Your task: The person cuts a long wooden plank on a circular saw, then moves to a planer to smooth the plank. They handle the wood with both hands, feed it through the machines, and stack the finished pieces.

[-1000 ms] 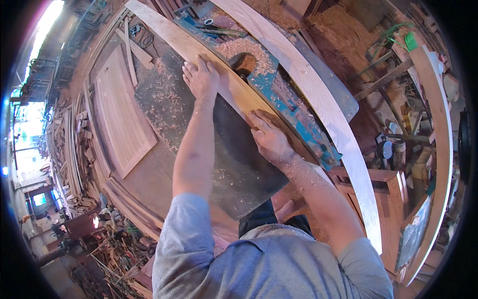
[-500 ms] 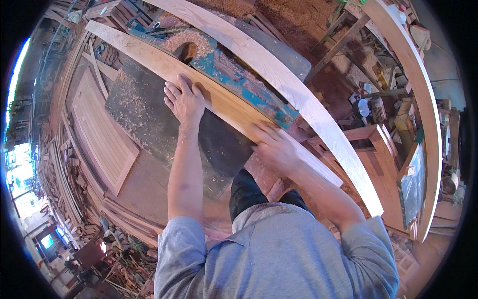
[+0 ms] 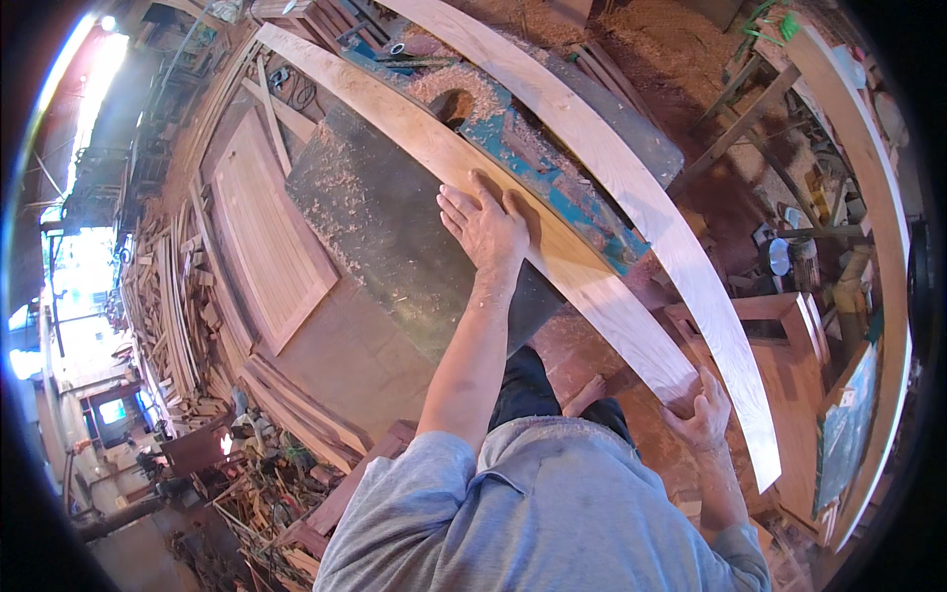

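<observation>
A long pale wooden board [image 3: 592, 286] lies slantwise across a dark metal machine table [image 3: 385, 227] strewn with shavings. My left hand [image 3: 490, 229] rests on its middle, fingers stretched out and pressing near the board's edge. At the board's near right end, my right hand [image 3: 702, 414] has the end corner between thumb and fingers. Beyond the board, the machine's blue body [image 3: 493, 138] shows, with a heap of wood shavings [image 3: 464, 84] around a dark round opening. A second pale board [image 3: 641, 187] runs alongside, farther off.
A brown board [image 3: 868, 187] curves down the far right. A slatted wooden panel [image 3: 264, 232] lies on the floor to the left, beside stacked timber strips [image 3: 173, 296]. A wooden frame piece [image 3: 769, 365] stands to the right of my right hand. Sawdust covers the floor at the back.
My right hand has moved from the board's middle section down to its near right end. My left hand remains on the board. The whole view has shifted, so the scene sits farther right.
</observation>
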The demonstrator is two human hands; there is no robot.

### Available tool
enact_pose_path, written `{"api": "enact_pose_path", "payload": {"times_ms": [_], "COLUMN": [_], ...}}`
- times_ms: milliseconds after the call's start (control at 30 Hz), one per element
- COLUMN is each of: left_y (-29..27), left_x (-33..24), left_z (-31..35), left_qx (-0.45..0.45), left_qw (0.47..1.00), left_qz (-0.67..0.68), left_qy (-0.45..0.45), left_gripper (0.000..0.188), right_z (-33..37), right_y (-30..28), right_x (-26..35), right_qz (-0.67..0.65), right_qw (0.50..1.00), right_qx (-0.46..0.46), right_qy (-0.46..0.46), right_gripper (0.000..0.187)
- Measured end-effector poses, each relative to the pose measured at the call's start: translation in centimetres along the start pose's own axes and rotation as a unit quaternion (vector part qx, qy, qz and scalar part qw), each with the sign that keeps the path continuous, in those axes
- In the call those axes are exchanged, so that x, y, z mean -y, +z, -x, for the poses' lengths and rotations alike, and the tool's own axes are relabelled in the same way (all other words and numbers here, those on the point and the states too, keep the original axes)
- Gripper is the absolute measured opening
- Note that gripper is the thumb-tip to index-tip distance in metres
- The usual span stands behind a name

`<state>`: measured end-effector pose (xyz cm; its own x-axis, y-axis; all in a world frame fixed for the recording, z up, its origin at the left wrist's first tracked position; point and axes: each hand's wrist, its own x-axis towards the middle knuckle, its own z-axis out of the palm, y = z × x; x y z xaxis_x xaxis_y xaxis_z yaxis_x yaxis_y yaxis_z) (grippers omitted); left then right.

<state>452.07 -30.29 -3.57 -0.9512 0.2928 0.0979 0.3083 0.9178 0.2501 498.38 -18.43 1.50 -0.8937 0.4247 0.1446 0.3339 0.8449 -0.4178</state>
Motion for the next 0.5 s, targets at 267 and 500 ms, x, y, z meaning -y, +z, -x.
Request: {"api": "enact_pose_path", "payload": {"times_ms": [267, 500], "left_y": [0.7, 0.4], "left_x": [1.9, 5.3], "left_z": [-4.6, -12.1], "left_qx": [-0.020, 0.000], "left_qw": [1.000, 1.000], "left_qz": [-0.021, -0.026], "left_qy": [-0.008, -0.015], "left_gripper": [0.069, 0.068], "right_z": [-4.1, -10.3], "right_y": [2.0, 4.8], "right_x": [1.9, 4.8], "right_qz": [-0.022, -0.029], "right_qw": [1.000, 1.000], "right_qx": [-0.017, -0.013], "right_qy": [-0.006, 0.001], "right_gripper": [0.054, 0.054]}}
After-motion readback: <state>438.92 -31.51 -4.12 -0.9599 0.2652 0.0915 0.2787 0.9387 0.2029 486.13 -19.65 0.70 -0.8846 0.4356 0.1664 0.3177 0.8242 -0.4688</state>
